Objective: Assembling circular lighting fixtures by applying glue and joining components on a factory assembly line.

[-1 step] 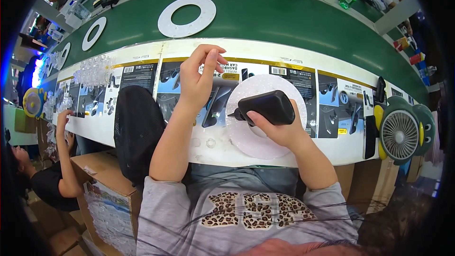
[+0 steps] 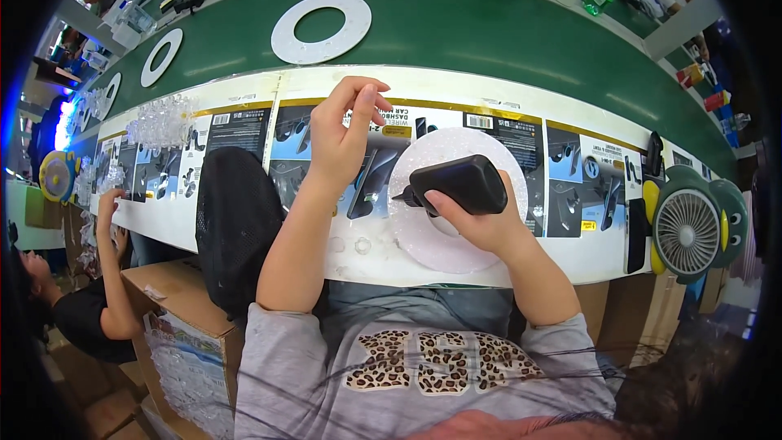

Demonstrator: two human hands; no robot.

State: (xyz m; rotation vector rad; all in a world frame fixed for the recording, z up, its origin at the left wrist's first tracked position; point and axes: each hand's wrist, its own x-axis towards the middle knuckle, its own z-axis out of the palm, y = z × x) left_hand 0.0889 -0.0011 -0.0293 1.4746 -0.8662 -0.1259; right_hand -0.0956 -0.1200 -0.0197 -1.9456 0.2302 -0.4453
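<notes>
My right hand (image 2: 493,224) is wrapped round a black squeeze bottle (image 2: 460,183), tilted so that its narrow nozzle points left. Below the bottle lies a white speckled ring (image 2: 423,248) with a hole in its middle, partly covered by my hand. The nozzle tip is over the ring's left part; I cannot tell whether it touches. My left hand (image 2: 342,130) is raised left of the ring, fingers loosely bent and apart, with nothing visible in them. Small clear flower-shaped pieces (image 2: 362,245) lie on the bench near my left forearm.
A pile of clear plastic pieces (image 2: 161,121) sits at left. White rings (image 2: 353,12) lie on the green surface (image 2: 456,33) beyond. A black mesh-covered object (image 2: 232,228) stands by my left arm, a green fan (image 2: 688,224) at right. At far left, a person's arm (image 2: 114,293) reaches over the bench.
</notes>
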